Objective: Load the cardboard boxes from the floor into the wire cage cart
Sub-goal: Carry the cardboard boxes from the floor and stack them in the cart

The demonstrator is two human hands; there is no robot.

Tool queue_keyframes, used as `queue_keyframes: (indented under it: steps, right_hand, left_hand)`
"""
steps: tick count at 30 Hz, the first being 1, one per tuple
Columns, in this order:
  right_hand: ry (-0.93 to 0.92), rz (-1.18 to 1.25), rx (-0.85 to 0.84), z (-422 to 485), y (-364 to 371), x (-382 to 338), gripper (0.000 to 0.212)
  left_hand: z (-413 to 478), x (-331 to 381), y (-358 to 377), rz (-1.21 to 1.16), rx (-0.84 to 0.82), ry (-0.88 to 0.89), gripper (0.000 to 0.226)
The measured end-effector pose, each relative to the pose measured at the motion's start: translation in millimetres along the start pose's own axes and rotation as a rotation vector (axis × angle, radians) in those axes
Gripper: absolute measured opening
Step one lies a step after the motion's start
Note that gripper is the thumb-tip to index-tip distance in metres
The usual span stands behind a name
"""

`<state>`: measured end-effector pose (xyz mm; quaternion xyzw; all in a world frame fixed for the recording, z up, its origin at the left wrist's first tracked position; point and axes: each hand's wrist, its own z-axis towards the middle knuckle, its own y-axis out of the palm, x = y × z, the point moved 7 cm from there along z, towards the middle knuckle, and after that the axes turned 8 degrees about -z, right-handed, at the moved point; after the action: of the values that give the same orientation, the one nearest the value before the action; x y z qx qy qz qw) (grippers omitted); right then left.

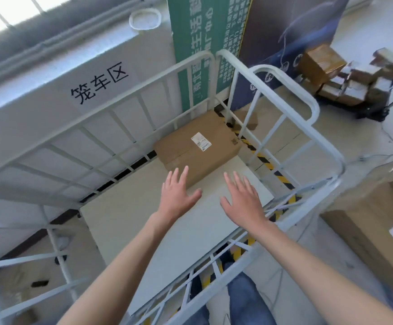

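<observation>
A brown cardboard box (pixel 197 146) with a white label lies flat on the floor of the white wire cage cart (pixel 284 78), in its far corner. Both my arms reach over the cart's near rail. My left hand (pixel 177 195) hovers with fingers spread just short of the box's near edge, holding nothing. My right hand (pixel 243 200) is beside it, also spread and empty, above the cart's white floor. Another large cardboard box (pixel 373 221) with a white label stands outside the cart at the right.
A white wall with black characters stands behind the cart on the left, a green and dark banner (pixel 214 43) behind it. A dolly with several small boxes (pixel 345 78) is at the far right. Yellow-black tape (pixel 272 170) marks the floor. My legs are below.
</observation>
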<state>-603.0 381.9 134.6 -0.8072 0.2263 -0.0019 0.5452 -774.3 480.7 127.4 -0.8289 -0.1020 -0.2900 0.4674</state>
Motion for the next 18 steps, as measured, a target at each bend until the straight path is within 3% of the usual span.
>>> queue_keyframes:
  steps: [10, 18]
  right_hand:
    - [0.421, 0.253, 0.331, -168.4, -71.9, 114.0, 0.072]
    - [0.69, 0.352, 0.506, -286.3, -93.8, 269.4, 0.072]
  left_hand:
    - [-95.5, 188.5, 67.2, 0.022, -0.201, 0.432, 0.084]
    - [-154.0, 361.7, 196.9, 0.059, -0.428, 0.741, 0.086]
